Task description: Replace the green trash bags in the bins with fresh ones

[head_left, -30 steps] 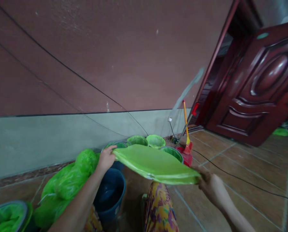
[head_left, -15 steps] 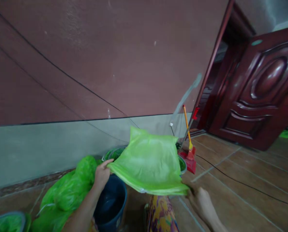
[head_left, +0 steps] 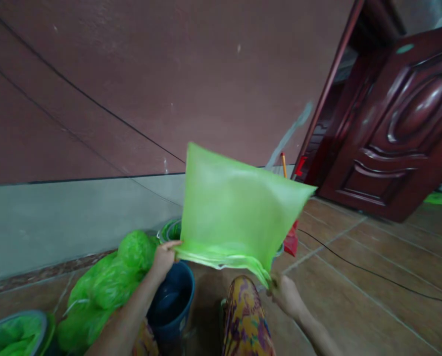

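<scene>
A light green plastic bag [head_left: 239, 207] is stretched out in front of me, puffed up and away from my body. My left hand [head_left: 166, 258] pinches the left end of its gathered edge. The right end of that edge is gripped in my right hand [head_left: 284, 292], whose fingers are slightly blurred. A white strip shows along the middle of the edge. Below my left forearm stands a dark blue bucket [head_left: 171, 296], with its inside visible. To the left of it lies a heap of bright green plastic bags [head_left: 105, 287].
A bucket lined with green plastic [head_left: 44, 321] stands at the lower left. Another lined bucket [head_left: 160, 232] is by the wall [head_left: 75, 207]. A red dustpan [head_left: 291, 242], partly hidden, and a black cable [head_left: 354, 273] lie right, near the open door [head_left: 387, 143].
The bag has swung upward and filled out, its far side now higher. My right hand has moved left and slightly up; both hands keep hold of the edge.
</scene>
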